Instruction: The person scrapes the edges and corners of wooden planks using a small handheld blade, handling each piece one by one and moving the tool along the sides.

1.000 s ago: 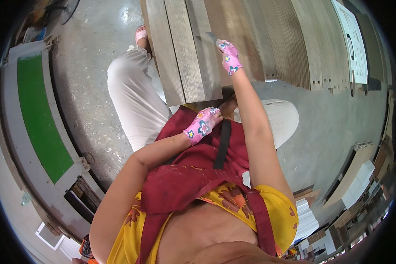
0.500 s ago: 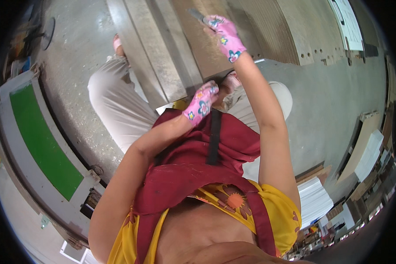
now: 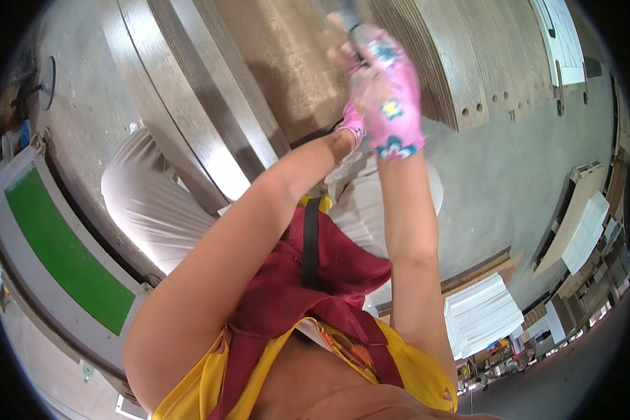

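Observation:
My right hand (image 3: 393,98), in a pink flowered glove, is raised over the brown boards with its fingers closed around a putty knife (image 3: 351,14). The knife is smeared by motion, and its end points to the far side. My left hand (image 3: 355,120), gloved in the same pattern, reaches low beside the near end of a brown panel (image 3: 294,49). Behind the right hand its fingers are hidden. Long wood-grain boards (image 3: 210,91) lie to the left of that panel, running away from me.
A stack of wood-grain panels (image 3: 483,63) with round holes lies on the right. To the left stands a grey frame with a green panel (image 3: 66,245). White sheets (image 3: 483,315) are piled at the lower right. My bent knees (image 3: 140,189) flank the boards.
My left hand has moved away from the apron, forward to the panel's near end. The right hand with the putty knife has shifted right and appears larger. My view has moved closer to the boards.

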Demonstrator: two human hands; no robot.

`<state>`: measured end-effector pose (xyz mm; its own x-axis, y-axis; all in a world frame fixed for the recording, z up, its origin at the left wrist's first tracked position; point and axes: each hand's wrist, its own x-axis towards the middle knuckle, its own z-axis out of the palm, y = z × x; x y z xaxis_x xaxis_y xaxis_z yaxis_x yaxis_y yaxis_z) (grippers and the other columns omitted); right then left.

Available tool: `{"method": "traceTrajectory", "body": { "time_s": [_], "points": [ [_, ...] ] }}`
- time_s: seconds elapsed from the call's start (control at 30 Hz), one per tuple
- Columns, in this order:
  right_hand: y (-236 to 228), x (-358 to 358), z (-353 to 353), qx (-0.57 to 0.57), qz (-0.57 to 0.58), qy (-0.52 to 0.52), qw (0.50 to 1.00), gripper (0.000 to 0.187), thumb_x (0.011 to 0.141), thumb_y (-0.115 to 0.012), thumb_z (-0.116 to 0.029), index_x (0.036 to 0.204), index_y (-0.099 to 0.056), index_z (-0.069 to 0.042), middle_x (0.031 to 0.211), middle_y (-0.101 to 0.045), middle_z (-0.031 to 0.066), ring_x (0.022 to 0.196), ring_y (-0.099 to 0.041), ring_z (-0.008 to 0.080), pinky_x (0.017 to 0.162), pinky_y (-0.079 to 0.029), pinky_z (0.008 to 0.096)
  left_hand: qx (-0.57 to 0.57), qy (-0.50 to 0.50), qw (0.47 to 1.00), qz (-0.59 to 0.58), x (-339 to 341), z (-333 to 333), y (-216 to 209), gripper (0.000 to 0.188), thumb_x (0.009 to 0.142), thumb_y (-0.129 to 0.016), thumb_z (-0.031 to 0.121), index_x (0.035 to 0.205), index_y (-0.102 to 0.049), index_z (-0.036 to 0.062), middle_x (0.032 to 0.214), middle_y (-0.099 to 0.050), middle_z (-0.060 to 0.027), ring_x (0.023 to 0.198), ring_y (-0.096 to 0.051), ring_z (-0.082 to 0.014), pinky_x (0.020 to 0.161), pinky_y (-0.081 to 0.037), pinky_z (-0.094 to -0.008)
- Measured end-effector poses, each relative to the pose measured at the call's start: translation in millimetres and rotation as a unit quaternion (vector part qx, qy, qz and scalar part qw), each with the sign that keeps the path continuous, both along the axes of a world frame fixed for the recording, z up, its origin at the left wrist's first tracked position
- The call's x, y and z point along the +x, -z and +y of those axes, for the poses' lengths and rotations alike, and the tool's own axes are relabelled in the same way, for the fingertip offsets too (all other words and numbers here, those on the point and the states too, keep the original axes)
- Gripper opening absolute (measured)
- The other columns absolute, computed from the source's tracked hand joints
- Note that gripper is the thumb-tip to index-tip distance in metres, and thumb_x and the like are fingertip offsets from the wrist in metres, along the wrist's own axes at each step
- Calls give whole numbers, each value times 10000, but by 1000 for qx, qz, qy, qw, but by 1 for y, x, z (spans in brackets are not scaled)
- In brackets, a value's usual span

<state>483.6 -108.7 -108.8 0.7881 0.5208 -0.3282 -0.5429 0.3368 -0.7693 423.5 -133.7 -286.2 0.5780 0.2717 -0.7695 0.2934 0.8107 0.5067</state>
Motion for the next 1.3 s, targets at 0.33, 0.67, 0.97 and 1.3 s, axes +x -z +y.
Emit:
{"method": "traceTrajectory", "body": {
  "time_s": [0.33, 0.67, 0.97, 1.3],
  "points": [
    [-10, -27, 23, 20, 149, -118, 982, 230, 796, -607, -49, 1017, -599, 14, 894, -624, 48, 777, -566, 76, 668, -452, 200, -77, -76, 993, -50, -34, 10, -17, 311, 827, -505, 90, 1131, -486, 25, 924, -585, -56, 757, -567, -153, 644, -469, -248],
    [-4, -22, 20, -61, 17, -108, 992, 162, 803, -604, -54, 948, -606, 18, 1054, -601, 110, 882, -591, 143, 783, -459, 237, -48, -108, 987, -109, -61, 12, -28, 278, 807, -493, 30, 1085, -509, 32, 893, -579, -42, 702, -567, -145, 606, -483, -237],
    [74, 10, 7, -151, -137, -163, 965, 166, 801, -616, -155, 924, -630, -45, 885, -612, 52, 826, -563, 122, 746, -428, 233, 47, 76, 993, -78, -160, 50, -153, 375, 836, -582, 163, 1173, -476, 38, 1029, -581, -44, 899, -566, -133, 675, -501, -257],
    [56, -83, 22, 3, 139, -272, 952, 136, 756, -617, -90, 882, -621, -37, 762, -592, 5, 723, -551, 122, 641, -419, 230, 94, 184, 974, -96, -300, 47, -254, 380, 846, -561, 210, 1161, -494, 8, 1033, -577, -63, 903, -553, -132, 704, -481, -251]
  ]
}}
